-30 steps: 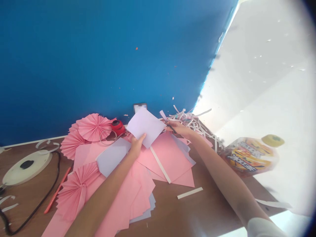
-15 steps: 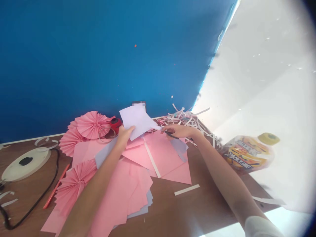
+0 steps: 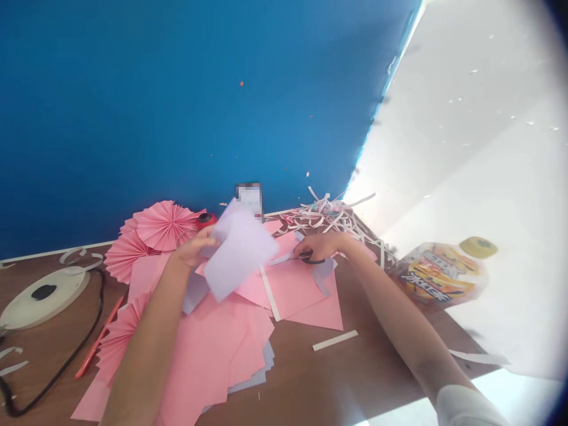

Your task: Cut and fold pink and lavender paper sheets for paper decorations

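My left hand point(image 3: 191, 248) is closed on a pale lilac sheet of paper point(image 3: 239, 251), held tilted above the pile of pink paper sheets point(image 3: 213, 349) on the brown table point(image 3: 355, 378). My right hand point(image 3: 320, 244) rests low on the pink sheets and grips black-handled scissors point(image 3: 306, 257), whose blades point left toward the lilac sheet. A white paper strip point(image 3: 268, 286) lies across the pink sheets between my hands.
Folded pink paper fans point(image 3: 162, 223) and a red tape dispenser point(image 3: 205, 219) sit by the blue wall. A heap of white paper shreds point(image 3: 341, 219) lies at the back right. A drink bottle point(image 3: 439, 273), a cream round base point(image 3: 42, 294) with black cable and an orange pen point(image 3: 95, 346) are nearby.
My left hand has turned the lilac sheet and brought it down and nearer. My right hand has lowered onto the pink sheets with the scissors.
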`<state>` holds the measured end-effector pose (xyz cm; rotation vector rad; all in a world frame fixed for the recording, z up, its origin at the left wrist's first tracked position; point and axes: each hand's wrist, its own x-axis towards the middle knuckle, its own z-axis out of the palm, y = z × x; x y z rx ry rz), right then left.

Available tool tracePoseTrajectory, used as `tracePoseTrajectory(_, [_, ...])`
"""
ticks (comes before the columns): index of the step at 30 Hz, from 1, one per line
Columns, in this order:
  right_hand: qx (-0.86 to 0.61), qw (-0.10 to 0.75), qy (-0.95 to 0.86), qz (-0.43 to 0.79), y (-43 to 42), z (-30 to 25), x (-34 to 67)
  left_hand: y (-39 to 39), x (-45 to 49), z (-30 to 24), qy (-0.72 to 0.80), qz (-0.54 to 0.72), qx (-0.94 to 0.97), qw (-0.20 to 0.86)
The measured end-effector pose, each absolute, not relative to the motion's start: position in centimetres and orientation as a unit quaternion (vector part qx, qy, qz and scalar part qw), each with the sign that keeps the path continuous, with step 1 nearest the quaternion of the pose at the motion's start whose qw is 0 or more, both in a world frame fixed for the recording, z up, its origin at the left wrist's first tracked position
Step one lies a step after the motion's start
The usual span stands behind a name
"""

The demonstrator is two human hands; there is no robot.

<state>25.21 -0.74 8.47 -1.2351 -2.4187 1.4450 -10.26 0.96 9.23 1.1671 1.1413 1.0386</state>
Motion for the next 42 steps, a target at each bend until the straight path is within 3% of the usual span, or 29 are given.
tracePoseTrajectory(2, [-0.404,0.032,-0.793,0.456,-0.6,8.4,25.5,0.5,-11.3,9.6,0.467,0.269,0.578,0.613])
tracePoseTrajectory(5, [-0.411,0.017,-0.809,0.42,-0.4,8.3,25.8,0.1,-11.7,10.3,0.445,0.124,0.629,0.625])
tracePoseTrajectory(10, [-0.439,-0.047,-0.824,0.355,-0.3,8.6,25.7,0.1,-9.9,10.5,0.407,0.075,0.705,0.577])
tracePoseTrajectory(15, [-0.434,-0.087,-0.833,0.332,-0.1,8.6,25.7,0.7,-8.4,9.8,0.366,-0.073,0.811,0.451])
tracePoseTrajectory(19, [-0.429,-0.076,-0.843,0.316,-0.1,8.5,25.7,1.1,-7.5,8.5,0.395,0.0,0.838,0.377])
tracePoseTrajectory(22, [-0.417,-0.056,-0.853,0.31,-0.2,8.7,25.6,0.9,-5.4,8.1,0.417,0.194,0.794,0.398])
tracePoseTrajectory(25, [-0.415,-0.037,-0.856,0.305,-0.4,8.9,25.4,-0.4,-2.1,8.4,0.386,0.413,0.617,0.548])
tracePoseTrajectory(27, [-0.428,-0.044,-0.851,0.302,-0.5,8.8,25.1,-1.8,0.0,8.7,0.355,0.471,0.452,0.669])
tracePoseTrajectory(29, [-0.441,-0.06,-0.846,0.294,-0.6,8.6,24.9,-3.1,1.4,8.8,0.322,0.498,0.362,0.719])
tracePoseTrajectory(32, [-0.439,-0.062,-0.851,0.282,-0.7,8.5,24.5,-4.4,2.0,8.7,0.301,0.297,0.491,0.762])
tracePoseTrajectory(36, [-0.441,-0.054,-0.851,0.28,-1.0,9.0,24.3,-4.5,1.0,8.0,0.286,-0.039,0.727,0.624])
tracePoseTrajectory(42, [-0.482,-0.069,-0.826,0.284,-1.0,9.6,24.6,-3.2,-0.4,6.9,0.339,-0.159,0.726,0.577])
